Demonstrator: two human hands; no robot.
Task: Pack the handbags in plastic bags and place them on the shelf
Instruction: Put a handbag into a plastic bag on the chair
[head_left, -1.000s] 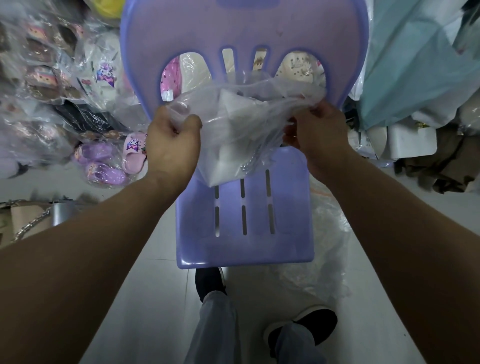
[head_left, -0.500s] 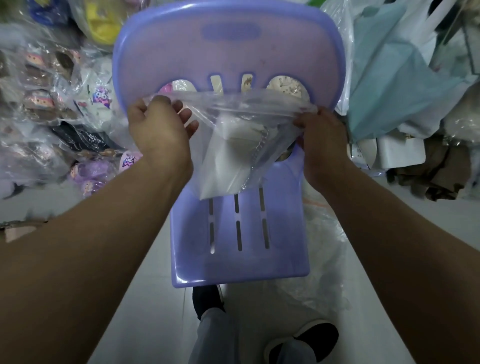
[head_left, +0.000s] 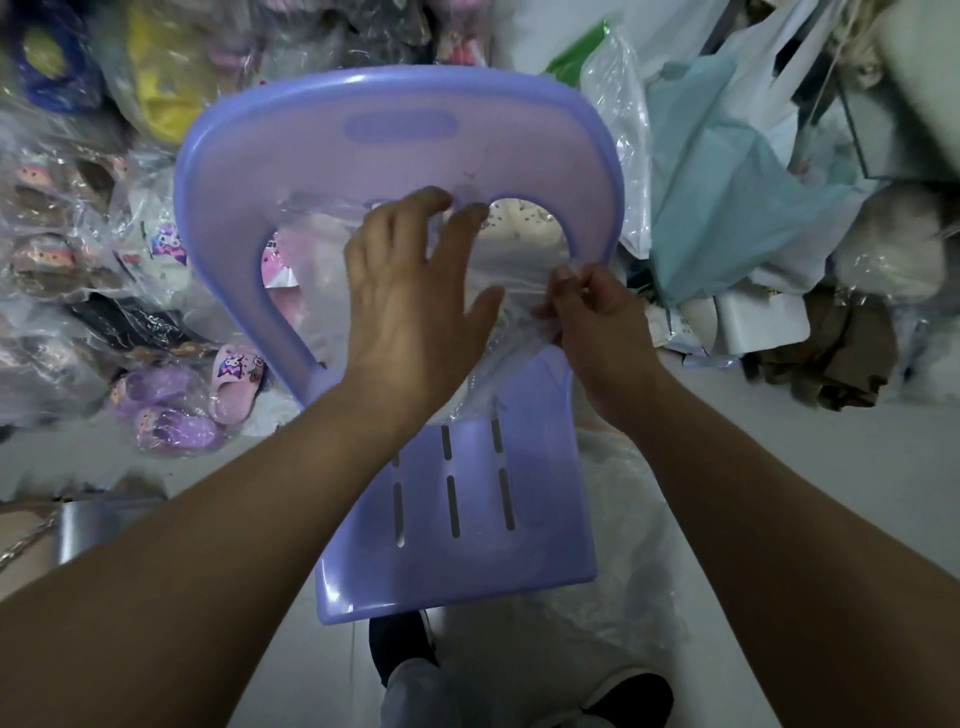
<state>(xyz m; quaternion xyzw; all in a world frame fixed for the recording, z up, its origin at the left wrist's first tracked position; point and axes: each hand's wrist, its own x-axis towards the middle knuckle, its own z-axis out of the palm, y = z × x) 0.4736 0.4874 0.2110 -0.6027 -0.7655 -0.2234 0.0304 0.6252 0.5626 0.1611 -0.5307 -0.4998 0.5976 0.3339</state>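
- The clear plastic bag (head_left: 511, 291) hangs over the back of the seat of a lilac plastic chair (head_left: 457, 519), just in front of the backrest. Its mouth runs level with the backrest's cut-outs.
- Something pale shows through the film. From the task you can take it for the handbag, but your left hand covers most of it, so its shape and colour cannot be told.
- Your right hand (head_left: 597, 317) pinches the bag's right top corner, thumb and fingertips closed on a gathered fold of film.
- Your left hand (head_left: 410, 296) lies spread and flat against the front of the bag, fingers fanned wide toward the mouth. It presses and grips nothing.
- Judged from its creases and shine, the film is thin, limp and slippery. It will likely slide out of a loose pinch and tear under a sharp pull, so take it by a bunched fold near the mouth.
- The load inside probably gives the bag its weight. Supporting it from below would be safer than hanging it from the film.
- Loose clear plastic sheeting (head_left: 618, 597) lies on the floor under the chair's right side.
- Bagged children's slippers (head_left: 176, 410) sit on the floor to the left, well apart.
- No shelf can be made out.
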